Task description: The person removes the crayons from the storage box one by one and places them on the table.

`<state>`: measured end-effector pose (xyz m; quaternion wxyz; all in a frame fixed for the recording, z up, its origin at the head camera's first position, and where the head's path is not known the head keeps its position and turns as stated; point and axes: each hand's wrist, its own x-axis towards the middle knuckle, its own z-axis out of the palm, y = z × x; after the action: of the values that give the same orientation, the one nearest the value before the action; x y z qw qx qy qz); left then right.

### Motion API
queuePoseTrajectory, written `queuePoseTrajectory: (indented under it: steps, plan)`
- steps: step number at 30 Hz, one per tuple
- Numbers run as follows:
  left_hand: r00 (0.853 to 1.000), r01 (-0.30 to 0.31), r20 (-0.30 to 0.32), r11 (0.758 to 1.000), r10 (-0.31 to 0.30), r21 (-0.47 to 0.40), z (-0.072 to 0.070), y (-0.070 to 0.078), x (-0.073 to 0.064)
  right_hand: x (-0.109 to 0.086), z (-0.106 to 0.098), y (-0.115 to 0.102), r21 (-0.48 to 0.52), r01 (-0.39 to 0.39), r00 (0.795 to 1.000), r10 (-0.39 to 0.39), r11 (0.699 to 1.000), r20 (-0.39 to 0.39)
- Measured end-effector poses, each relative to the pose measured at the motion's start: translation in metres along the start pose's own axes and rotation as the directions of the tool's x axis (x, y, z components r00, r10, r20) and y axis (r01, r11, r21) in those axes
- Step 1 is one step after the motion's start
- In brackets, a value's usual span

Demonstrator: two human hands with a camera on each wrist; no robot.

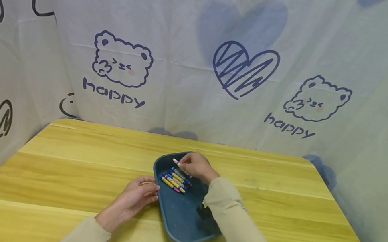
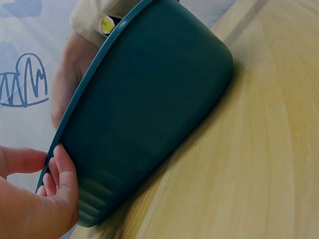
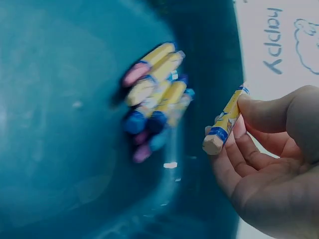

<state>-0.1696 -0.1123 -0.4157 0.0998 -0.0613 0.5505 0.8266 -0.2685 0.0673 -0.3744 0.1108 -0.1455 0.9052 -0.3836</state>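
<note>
A dark blue-green plastic tray with rounded corners stands on the table. At its left side, my left hand pinches the rim, the thumb and fingers meeting at the edge in the left wrist view. My right hand holds a pale peach crayon with a yellow and blue wrapper between thumb and fingers, over the far end of the tray. Below it, several wrapped crayons lie in a loose pile on the tray floor, with pink, cream, blue and purple tips showing.
The yellow wood-grain table extends around the tray. Behind it and at both sides hangs a white cloth printed with hearts, bears and "happy". My right sleeve covers part of the tray's right side in the head view.
</note>
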Motion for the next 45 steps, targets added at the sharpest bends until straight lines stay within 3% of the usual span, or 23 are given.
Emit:
queuePoseTrajectory:
  steps: [7, 22, 29, 35, 45]
  plan:
    - [1.0, -0.001, -0.007, 1.0, 0.001, 0.009, -0.001, -0.001, 0.001, -0.002, -0.023, -0.01, 0.051, -0.038, 0.999, 0.037, 0.998, 0.017]
    - [1.0, 0.002, -0.014, 1.0, -0.002, 0.007, 0.0, 0.0, 0.001, -0.002, -0.072, -0.007, 0.076, -0.034, 0.999, 0.036, 0.996, -0.019]
    - [1.0, 0.002, -0.006, 1.0, -0.002, -0.001, 0.0, 0.0, 0.001, -0.004, -0.083, 0.009, 0.128, -0.019, 0.995, 0.031, 0.992, -0.096]
    - [1.0, 0.0, 0.001, 1.0, 0.0, -0.006, -0.001, -0.001, 0.001, -0.008, -0.09, 0.03, 0.154, -0.062, 0.981, 0.089, 0.986, -0.171]
    - [1.0, 0.0, -0.003, 1.0, 0.0, -0.009, -0.001, -0.001, 0.002, -0.017, -0.093, 0.07, 0.187, -0.095, 0.967, 0.135, 0.978, -0.216]
